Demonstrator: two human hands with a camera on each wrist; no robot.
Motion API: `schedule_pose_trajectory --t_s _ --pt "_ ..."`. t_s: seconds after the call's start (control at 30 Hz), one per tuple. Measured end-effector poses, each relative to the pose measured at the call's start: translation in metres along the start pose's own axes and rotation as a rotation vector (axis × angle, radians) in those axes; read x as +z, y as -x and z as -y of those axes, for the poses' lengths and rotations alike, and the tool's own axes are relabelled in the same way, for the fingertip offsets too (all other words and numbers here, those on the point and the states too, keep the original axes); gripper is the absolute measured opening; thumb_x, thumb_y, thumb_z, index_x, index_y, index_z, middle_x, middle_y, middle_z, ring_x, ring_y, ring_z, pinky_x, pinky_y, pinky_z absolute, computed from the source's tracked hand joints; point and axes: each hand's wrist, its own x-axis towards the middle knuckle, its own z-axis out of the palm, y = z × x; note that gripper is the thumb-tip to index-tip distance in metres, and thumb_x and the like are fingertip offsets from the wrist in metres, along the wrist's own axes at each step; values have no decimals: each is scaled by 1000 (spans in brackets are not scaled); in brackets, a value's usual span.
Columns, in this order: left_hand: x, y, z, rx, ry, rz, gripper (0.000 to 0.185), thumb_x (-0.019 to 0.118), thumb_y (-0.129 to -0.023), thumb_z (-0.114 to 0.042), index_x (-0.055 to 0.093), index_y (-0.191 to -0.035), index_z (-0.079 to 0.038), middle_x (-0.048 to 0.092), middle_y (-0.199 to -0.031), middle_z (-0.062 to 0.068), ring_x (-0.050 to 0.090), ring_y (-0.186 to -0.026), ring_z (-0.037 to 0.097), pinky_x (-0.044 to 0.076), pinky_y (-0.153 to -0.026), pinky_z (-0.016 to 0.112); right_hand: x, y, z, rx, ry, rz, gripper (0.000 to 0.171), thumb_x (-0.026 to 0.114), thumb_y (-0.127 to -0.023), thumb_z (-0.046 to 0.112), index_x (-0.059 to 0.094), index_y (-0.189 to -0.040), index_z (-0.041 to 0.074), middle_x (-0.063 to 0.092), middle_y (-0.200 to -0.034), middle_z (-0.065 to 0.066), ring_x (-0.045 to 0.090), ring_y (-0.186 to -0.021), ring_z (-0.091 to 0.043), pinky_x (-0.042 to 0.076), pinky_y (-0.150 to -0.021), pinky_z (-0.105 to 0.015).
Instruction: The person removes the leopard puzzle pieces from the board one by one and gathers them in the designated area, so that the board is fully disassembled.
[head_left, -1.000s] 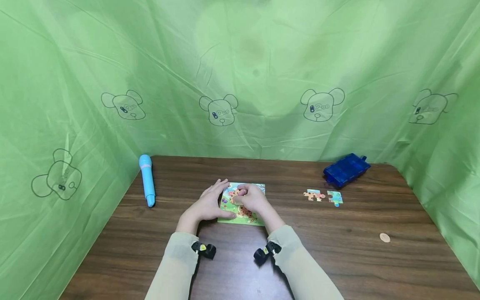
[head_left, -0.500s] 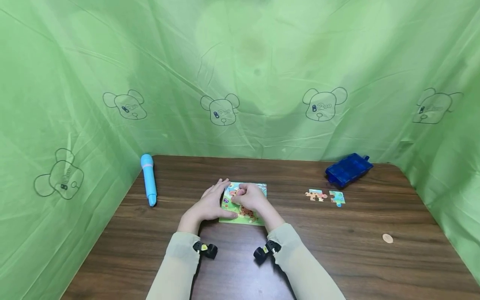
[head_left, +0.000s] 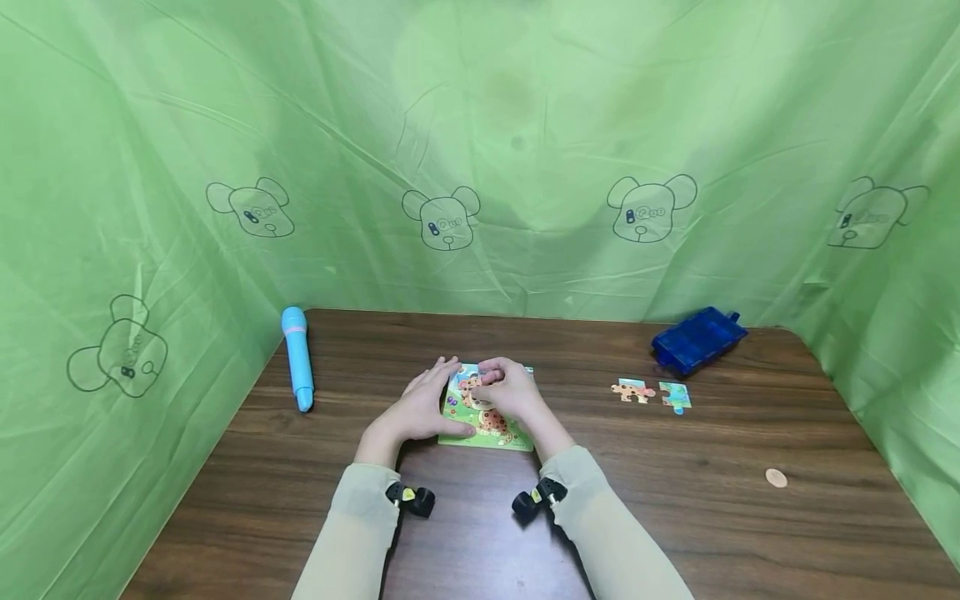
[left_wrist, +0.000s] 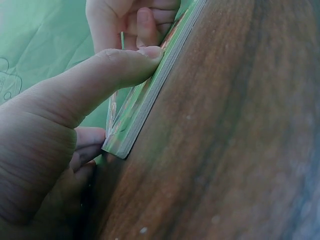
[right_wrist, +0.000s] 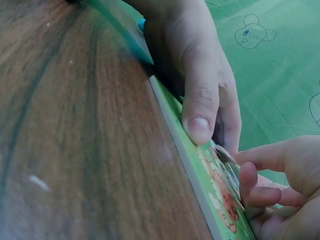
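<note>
A square jigsaw puzzle board (head_left: 459, 433) with a green-bordered animal picture lies on the table. My left hand (head_left: 417, 412) rests at its left side, fingers stretched along that edge. In the left wrist view the left thumb (left_wrist: 112, 67) presses on the board near its front edge. Over the board's middle, my right hand (head_left: 516, 393) pinches a puzzle piece (right_wrist: 226, 154) between thumb and index finger. That piece tilts up from the board and shows its edge in the right wrist view. Part of the picture is hidden under the right hand.
Two loose puzzle pieces, one brown and pink (head_left: 632, 390), one blue-green (head_left: 675, 397), lie to the right. Behind them is a dark blue transparent case (head_left: 699, 340). A light blue microphone (head_left: 298, 360) lies far left, a pale oval disc (head_left: 776, 477) far right. Green cloth (head_left: 525, 275) surrounds the table.
My right hand has shifted slightly up and right over the board, and more of the picture beneath it shows. The left hand keeps its place on the board.
</note>
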Motion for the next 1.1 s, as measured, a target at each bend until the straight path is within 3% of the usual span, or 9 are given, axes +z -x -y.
schedule_pose_trajectory --t_s 0.17,0.37,0.67,0.87,1.1 --pt "0 0 -2 10 8 -7 124 96 -76 -58 35 -170 -6 29 -179 14 13 -169 35 14 -134 60 1 -2 -3 -25 0 -2 43 84 -91 2 70 -132 -2 74 -117 -15 72 -86 -18 64 -73 -29" --pt "-1 -1 -2 2 -7 -1 124 95 -76 -59 33 -171 -9 27 -180 11 12 -169 31 14 -134 57 3 -3 -4 -34 -44 5 45 82 -94 1 66 -136 -1 76 -109 -14 75 -77 -18 66 -69 -33" --pt "-1 -1 -1 11 -5 -5 124 96 -76 -57 33 -171 -7 28 -179 13 13 -169 33 15 -134 60 3 -3 -5 -43 41 -7 62 86 -94 9 61 -151 5 75 -105 -9 75 -75 -17 64 -68 -31" --pt "0 -1 1 -1 -9 3 125 95 -76 -58 32 -172 -9 26 -180 11 11 -169 31 13 -134 58 3 -4 -5 -56 118 3 57 84 -96 12 66 -149 10 76 -102 -5 73 -77 -14 60 -69 -28" --pt "0 0 1 -9 -5 5 126 95 -76 -61 32 -173 -10 25 -181 8 10 -169 29 12 -135 57 3 -1 -4 -50 36 23 53 81 -95 2 65 -145 2 77 -101 -9 74 -73 -17 62 -65 -30"
